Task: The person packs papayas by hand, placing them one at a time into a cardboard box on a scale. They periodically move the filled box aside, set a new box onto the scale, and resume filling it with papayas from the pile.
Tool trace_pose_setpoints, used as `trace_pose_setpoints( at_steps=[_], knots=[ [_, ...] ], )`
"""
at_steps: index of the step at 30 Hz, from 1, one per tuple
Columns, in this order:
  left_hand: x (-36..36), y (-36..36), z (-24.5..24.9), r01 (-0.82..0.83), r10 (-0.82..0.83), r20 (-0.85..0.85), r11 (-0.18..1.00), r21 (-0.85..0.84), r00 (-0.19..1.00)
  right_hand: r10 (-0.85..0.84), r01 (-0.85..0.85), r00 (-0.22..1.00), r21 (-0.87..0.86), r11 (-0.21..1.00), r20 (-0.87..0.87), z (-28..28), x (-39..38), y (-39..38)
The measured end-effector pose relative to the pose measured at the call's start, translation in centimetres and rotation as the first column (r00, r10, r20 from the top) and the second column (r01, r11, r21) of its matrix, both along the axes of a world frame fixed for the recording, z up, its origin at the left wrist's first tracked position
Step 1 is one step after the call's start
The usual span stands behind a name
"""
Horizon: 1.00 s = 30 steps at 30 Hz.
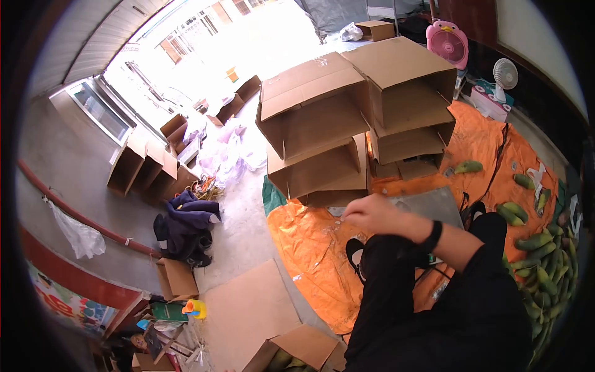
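Note:
My right hand (375, 214), with a black band at the wrist, reaches left over my knee. Its fingers are drawn together; whether anything small is between them I cannot make out. Just beyond it, open cardboard boxes (316, 127) lie on their sides, stacked two high with their mouths towards me. A grey flat sheet (427, 203) lies under and behind the hand on the orange tarp (310, 266). My left hand is not visible. At the bottom edge, an open carton (307, 340) holds some long green melons (280, 361).
A heap of long green melons (548, 273) lies at the right. A flat cardboard piece (248, 310) covers the floor at lower left. Dark clothing (186, 226) and more boxes (142, 164) line the left wall. A pink fan (447, 44) and white fan (505, 74) stand behind.

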State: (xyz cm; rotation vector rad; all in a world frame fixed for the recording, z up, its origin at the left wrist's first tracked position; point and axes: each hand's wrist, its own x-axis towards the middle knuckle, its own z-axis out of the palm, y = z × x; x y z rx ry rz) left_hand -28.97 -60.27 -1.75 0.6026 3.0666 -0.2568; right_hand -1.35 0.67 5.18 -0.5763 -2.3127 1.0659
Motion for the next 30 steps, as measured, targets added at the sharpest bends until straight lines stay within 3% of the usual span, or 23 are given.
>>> trace_pose_setpoints(
  at_steps=[2,3,5,6,7,9,11,13,15,16,18,21,30],
  knots=[
    [-0.6,8.9,3.2,-0.203,0.167,0.138,0.927,0.315,0.976,-0.155,0.159,0.986,-0.054,0.986,0.060,-1.1,4.5,3.9],
    [-2.1,11.8,2.4,-0.204,0.168,0.135,0.924,0.323,0.976,-0.220,0.223,0.969,-0.011,0.975,0.109,-2.0,6.8,5.2],
    [-5.9,17.5,0.5,-0.191,-0.165,0.368,0.627,0.755,0.915,-0.334,0.334,0.917,0.036,0.942,0.218,-4.7,11.4,7.7],
    [-2.5,23.9,5.3,-0.240,-0.226,0.476,0.639,0.731,0.850,-0.377,0.382,0.881,0.039,0.923,0.284,-6.6,13.6,8.5],
    [-2.1,27.9,6.6,-0.204,-0.345,0.531,0.657,0.726,0.774,-0.365,0.396,0.877,-0.042,0.917,0.313,-8.2,15.6,9.1],
    [0.1,36.1,9.5,-0.146,-0.549,0.517,0.580,0.802,0.657,-0.357,0.447,0.853,-0.180,0.876,0.382,-12.2,19.5,9.9],
    [1.2,43.2,10.5,-0.190,-0.687,0.539,0.519,0.834,0.488,-0.362,0.485,0.832,-0.238,0.841,0.420,-14.2,21.0,9.9],
    [3.3,50.0,12.2,-0.295,-0.798,0.530,0.453,0.841,0.285,-0.341,0.337,0.720,0.125,0.933,0.604,-14.0,21.6,9.3],
    [4.6,55.9,12.8,-0.372,-0.882,0.461,0.397,0.839,0.097,-0.305,0.349,0.737,0.048,0.936,0.603,-13.2,21.1,8.6],
    [5.2,58.8,13.0,-0.372,-0.892,0.446,0.388,0.843,0.079,-0.262,0.349,0.754,-0.028,0.937,0.603,-12.8,21.0,8.4],
    [6.1,64.1,13.2,-0.375,-0.901,0.429,0.377,0.847,0.061,-0.225,0.303,0.745,-0.018,0.953,0.628,-12.4,21.3,8.1],
    [6.8,70.7,13.4,-0.379,-0.907,0.401,0.328,0.865,0.129,-0.157,0.258,0.744,-0.062,0.964,0.649,-11.4,21.6,7.4],
    [6.6,82.2,13.0,-0.667,-0.852,0.468,0.210,0.715,0.233,-0.144,0.283,0.813,-0.168,0.944,0.564,-8.7,22.5,7.1]
  ],
)
